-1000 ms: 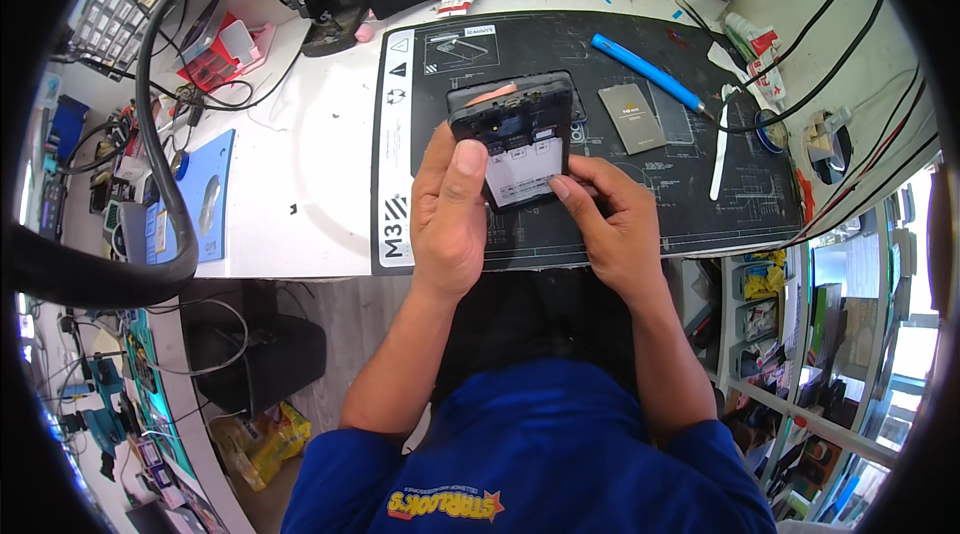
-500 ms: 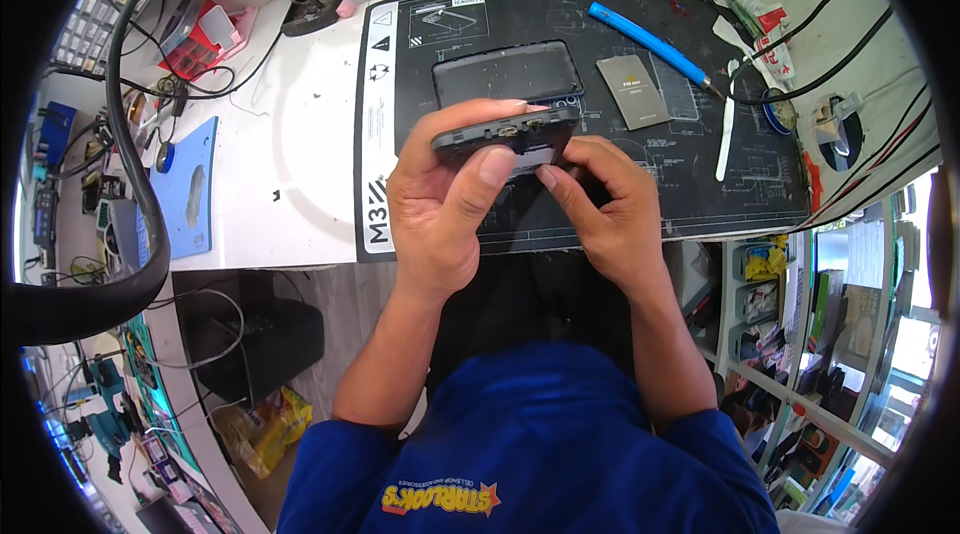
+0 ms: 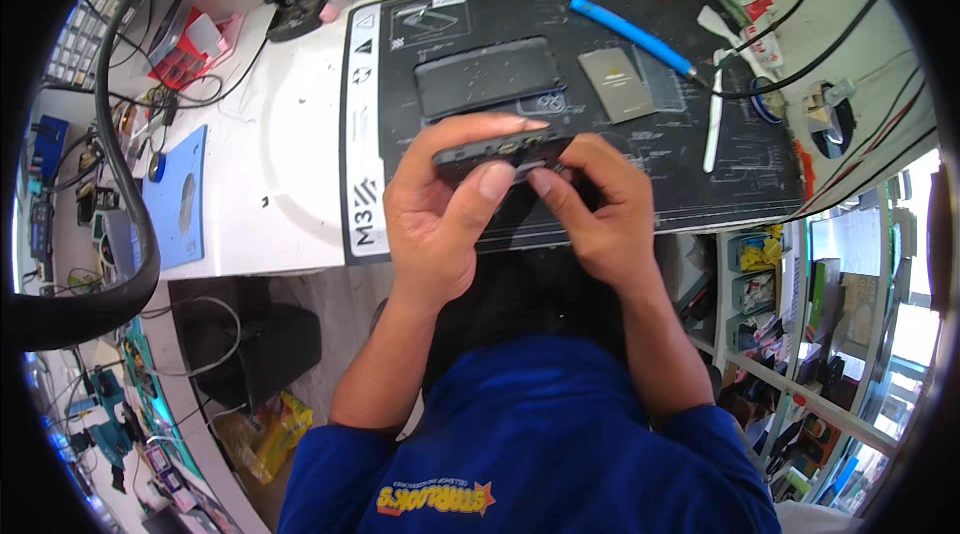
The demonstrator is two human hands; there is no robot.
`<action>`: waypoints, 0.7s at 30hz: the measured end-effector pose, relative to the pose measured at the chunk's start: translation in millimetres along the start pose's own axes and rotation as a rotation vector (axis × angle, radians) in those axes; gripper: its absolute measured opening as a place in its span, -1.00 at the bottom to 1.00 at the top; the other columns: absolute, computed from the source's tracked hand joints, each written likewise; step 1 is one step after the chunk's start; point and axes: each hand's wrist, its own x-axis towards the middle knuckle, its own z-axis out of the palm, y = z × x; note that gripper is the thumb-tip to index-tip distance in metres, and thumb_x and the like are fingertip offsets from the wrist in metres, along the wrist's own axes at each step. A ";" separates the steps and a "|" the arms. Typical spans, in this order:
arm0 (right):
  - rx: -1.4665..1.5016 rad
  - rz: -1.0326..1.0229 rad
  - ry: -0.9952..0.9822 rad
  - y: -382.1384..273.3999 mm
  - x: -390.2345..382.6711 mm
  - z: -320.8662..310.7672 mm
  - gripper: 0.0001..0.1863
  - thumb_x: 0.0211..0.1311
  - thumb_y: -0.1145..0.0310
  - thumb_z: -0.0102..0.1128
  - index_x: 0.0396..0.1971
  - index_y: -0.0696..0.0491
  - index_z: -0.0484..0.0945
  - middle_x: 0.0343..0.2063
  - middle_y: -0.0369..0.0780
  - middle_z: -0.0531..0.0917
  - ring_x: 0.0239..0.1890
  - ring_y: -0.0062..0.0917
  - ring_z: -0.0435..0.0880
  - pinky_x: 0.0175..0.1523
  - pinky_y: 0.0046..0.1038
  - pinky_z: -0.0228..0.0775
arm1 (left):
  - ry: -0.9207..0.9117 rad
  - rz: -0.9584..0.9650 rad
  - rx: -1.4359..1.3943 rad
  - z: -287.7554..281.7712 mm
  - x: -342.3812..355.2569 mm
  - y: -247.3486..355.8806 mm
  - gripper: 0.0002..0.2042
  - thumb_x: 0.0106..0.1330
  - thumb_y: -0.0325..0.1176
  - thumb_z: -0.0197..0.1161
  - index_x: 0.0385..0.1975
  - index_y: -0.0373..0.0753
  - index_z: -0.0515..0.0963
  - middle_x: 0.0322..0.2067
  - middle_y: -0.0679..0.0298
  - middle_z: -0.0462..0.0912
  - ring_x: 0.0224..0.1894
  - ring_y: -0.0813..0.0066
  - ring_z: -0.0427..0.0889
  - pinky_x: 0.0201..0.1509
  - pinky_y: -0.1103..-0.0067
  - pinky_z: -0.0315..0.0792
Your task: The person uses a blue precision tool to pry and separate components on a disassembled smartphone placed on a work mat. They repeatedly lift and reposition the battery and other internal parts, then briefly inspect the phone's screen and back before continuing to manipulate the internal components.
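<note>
Above the near edge of the mat, my left hand (image 3: 440, 209) grips an opened black phone body (image 3: 462, 158), thumb on the near side and fingers behind. The phone is tilted with one short edge facing me, its port visible. At its right end, my right hand (image 3: 605, 209) is closed, with thumb and index finger at the phone's edge and near face. Whether a small part lies between those fingertips is hidden. Just beyond, a dark phone cover (image 3: 485, 79) with camera openings lies on the mat. Right of it is a flat grey phone battery (image 3: 617, 86).
A black work mat (image 3: 480, 12) covers much of the white bench (image 3: 265, 154). On it lie a blue pen-shaped tool (image 3: 630, 36) and a white pry stick (image 3: 713, 124). Black cables hang at right. A thick flexible arm (image 3: 108, 134) curves along the left, near a blue pad (image 3: 178, 199).
The phone has tipped so less of its near face shows. My right fingertips have shifted slightly against it. The whole view has moved a little.
</note>
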 end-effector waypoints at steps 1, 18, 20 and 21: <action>-0.012 -0.043 0.035 1.6 -1.0 0.1 -0.71 0.34 0.50 0.56 0.04 0.10 0.82 -0.12 -0.19 0.83 -0.18 -0.42 0.78 -0.04 -0.42 0.62 | 0.017 -0.007 0.012 0.3 -2.8 -0.6 -0.68 0.61 -0.42 0.34 0.26 -0.38 0.59 0.19 -0.04 0.75 0.26 0.23 0.75 0.44 0.32 0.56; 0.181 -0.096 0.081 21.7 2.6 10.5 -0.72 0.53 0.35 0.38 0.07 0.21 0.67 -0.11 -0.07 0.68 -0.10 -0.23 0.72 -0.01 -0.27 0.54 | 0.210 -0.018 0.378 1.8 26.5 -34.9 -0.43 0.67 0.03 0.29 0.17 -0.50 0.46 -0.03 -0.12 0.63 -0.08 0.12 0.71 0.00 0.29 0.71; 0.210 -0.062 0.053 21.0 6.2 9.3 -0.75 0.55 0.36 0.37 0.05 0.20 0.67 -0.13 -0.11 0.66 -0.13 -0.28 0.68 -0.04 -0.29 0.51 | 0.188 -0.011 0.387 1.4 24.6 -36.2 -0.40 0.67 0.00 0.29 0.25 -0.55 0.40 0.03 -0.18 0.62 -0.02 0.09 0.72 0.05 0.27 0.72; 0.235 -0.007 0.022 19.9 7.9 8.6 -0.75 0.55 0.36 0.36 0.05 0.20 0.67 -0.13 -0.11 0.66 -0.13 -0.28 0.68 -0.03 -0.29 0.51 | 0.191 -0.003 0.310 1.3 23.9 -38.4 -0.35 0.65 -0.03 0.31 0.33 -0.58 0.34 0.08 -0.22 0.61 0.03 0.04 0.74 0.09 0.24 0.73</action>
